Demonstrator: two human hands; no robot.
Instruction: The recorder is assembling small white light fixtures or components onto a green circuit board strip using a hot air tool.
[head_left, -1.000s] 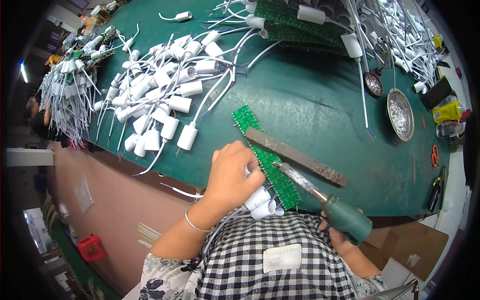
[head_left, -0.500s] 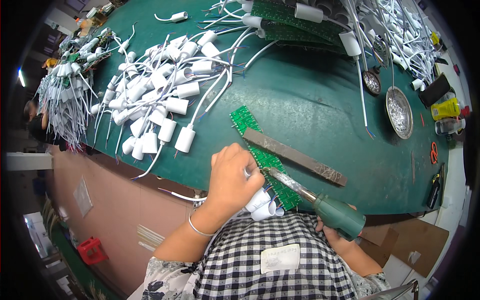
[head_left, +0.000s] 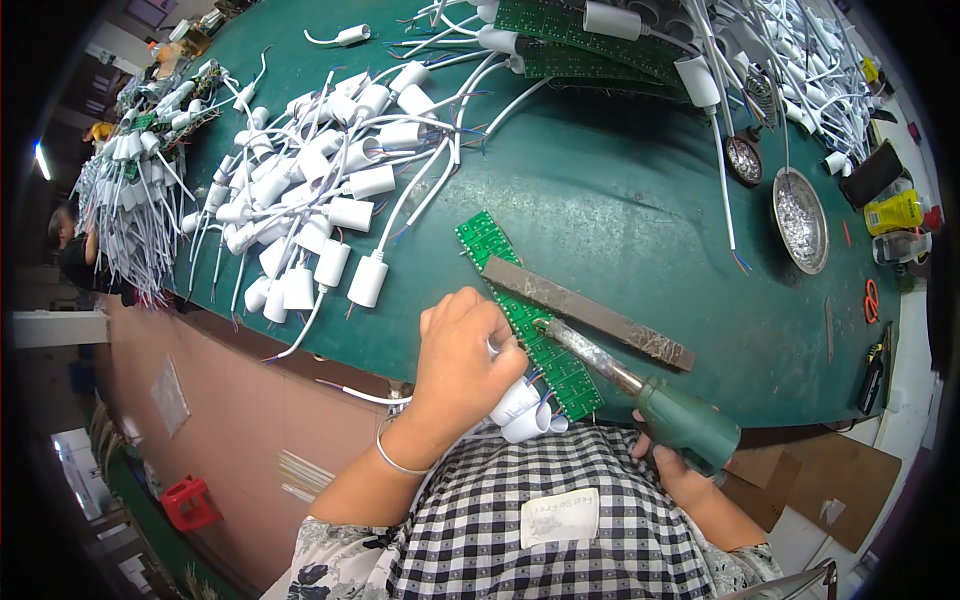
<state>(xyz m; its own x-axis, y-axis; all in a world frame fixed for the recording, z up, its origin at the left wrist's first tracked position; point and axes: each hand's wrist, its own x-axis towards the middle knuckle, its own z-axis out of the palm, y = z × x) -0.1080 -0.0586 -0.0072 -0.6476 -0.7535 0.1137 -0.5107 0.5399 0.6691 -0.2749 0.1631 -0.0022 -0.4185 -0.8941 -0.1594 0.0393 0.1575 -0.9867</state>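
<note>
Circuit board strip [head_left: 530,330], green and long, lies on the green table [head_left: 620,200] near its front edge, so I'll place everything off that. Way off to its left sits a heap of white capped cables [head_left: 310,190]. Just left of the strip, the left hand [head_left: 462,350] is clenched around a few white caps [head_left: 520,408], knuckles touching the strip's edge. A grey metal bar [head_left: 588,312] lies across the strip. To its right, the right hand [head_left: 690,478] grips a green-handled soldering iron [head_left: 640,395], tip on the strip.
</note>
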